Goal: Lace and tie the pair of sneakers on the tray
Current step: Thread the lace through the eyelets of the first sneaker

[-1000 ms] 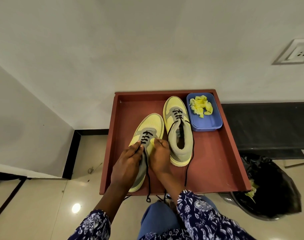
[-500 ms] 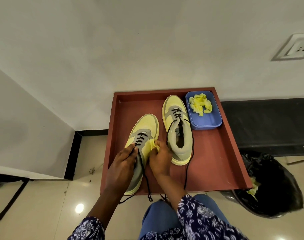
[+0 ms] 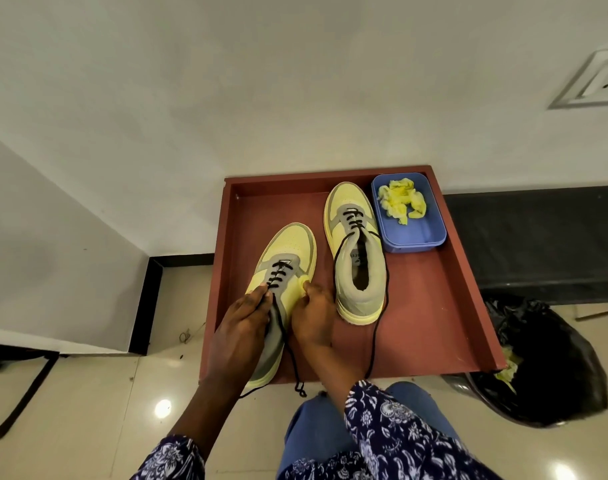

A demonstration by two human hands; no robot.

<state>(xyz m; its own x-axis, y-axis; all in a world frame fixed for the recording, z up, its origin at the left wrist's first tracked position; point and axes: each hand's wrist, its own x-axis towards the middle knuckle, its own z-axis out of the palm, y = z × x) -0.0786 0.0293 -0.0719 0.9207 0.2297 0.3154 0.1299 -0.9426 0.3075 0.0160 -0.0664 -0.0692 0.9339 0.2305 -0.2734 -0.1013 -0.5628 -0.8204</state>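
Observation:
Two yellow-and-grey sneakers lie on a red-brown tray (image 3: pixel 430 306). The left sneaker (image 3: pixel 288 247) is partly laced with a black lace (image 3: pixel 288 344) that trails over the tray's near edge. My left hand (image 3: pixel 242 327) pinches that lace at the sneaker's left eyelets. My right hand (image 3: pixel 313 317) grips the sneaker's right side by the eyelets, fingers curled on its upper. The right sneaker (image 3: pixel 356 251) stands untouched farther back, laced near the toe, its loose lace ends hanging down both sides.
A blue box (image 3: pixel 413 233) with crumpled yellow paper sits in the tray's far right corner. A black bin bag (image 3: pixel 552 362) stands on the floor at the right. White walls rise behind and to the left. My blue-clad knee is below the tray.
The left sneaker has shifted left and slightly nearer with both hands on it. My left fingers moved up to the lace at the eyelets.

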